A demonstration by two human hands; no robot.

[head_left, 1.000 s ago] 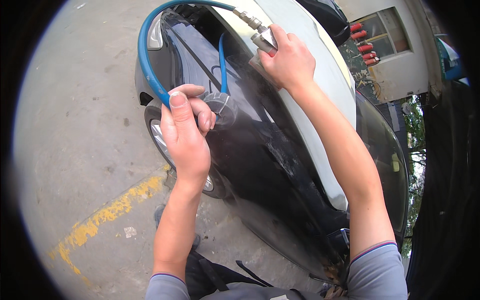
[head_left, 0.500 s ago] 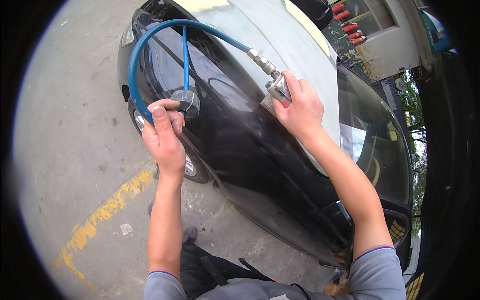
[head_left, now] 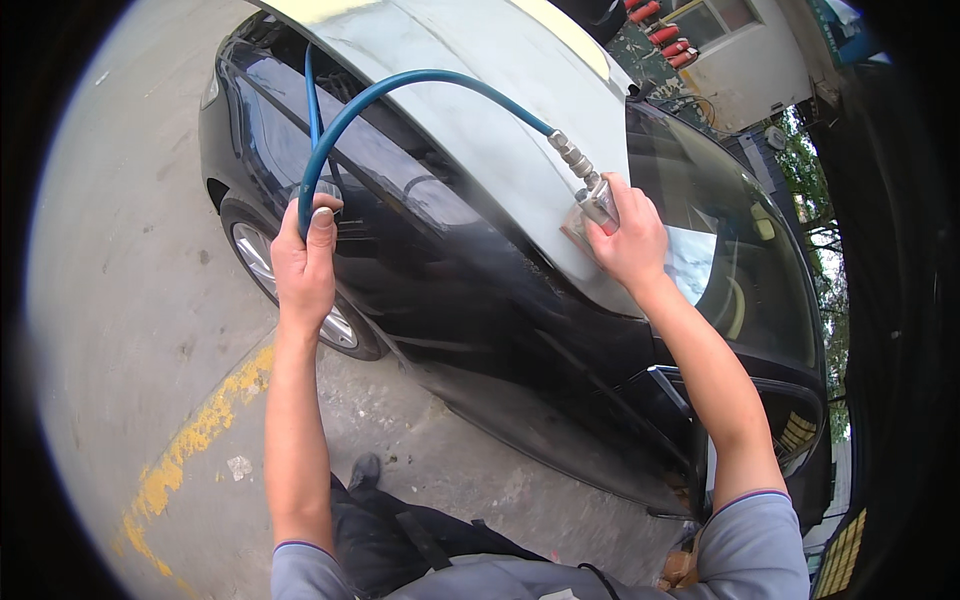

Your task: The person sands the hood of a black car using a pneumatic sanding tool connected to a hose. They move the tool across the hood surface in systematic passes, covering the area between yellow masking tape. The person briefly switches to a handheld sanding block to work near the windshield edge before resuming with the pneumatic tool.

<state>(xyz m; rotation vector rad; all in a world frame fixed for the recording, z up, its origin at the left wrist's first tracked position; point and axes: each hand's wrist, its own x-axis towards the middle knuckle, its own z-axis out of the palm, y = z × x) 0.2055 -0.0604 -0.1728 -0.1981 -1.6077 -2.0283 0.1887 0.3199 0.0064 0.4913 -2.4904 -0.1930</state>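
Note:
My right hand (head_left: 632, 235) is closed round a small metal air sander (head_left: 597, 205). Its flat pad lies against the pale, matte bonnet (head_left: 480, 100) of a black car, close to the bonnet's rear side edge. From the sander's metal coupling (head_left: 572, 155) a blue air hose (head_left: 400, 78) arcs over to the left. My left hand (head_left: 305, 265) grips this hose above the black front wing (head_left: 430, 260). A dark object (head_left: 330, 190) shows only partly behind the left fingers, and I cannot tell its kind.
The windscreen (head_left: 740, 240) has a light sheet (head_left: 692, 262) at its lower corner. A wing mirror (head_left: 675, 390) juts out near my right forearm. The front wheel (head_left: 260, 255) stands on concrete beside a worn yellow line (head_left: 200, 435). Red fire extinguishers (head_left: 668, 35) hang at the back.
The sander in my right hand has moved along the bonnet toward the windscreen. My left hand has closed tighter round the hose, and the dark round object beside it is now mostly hidden.

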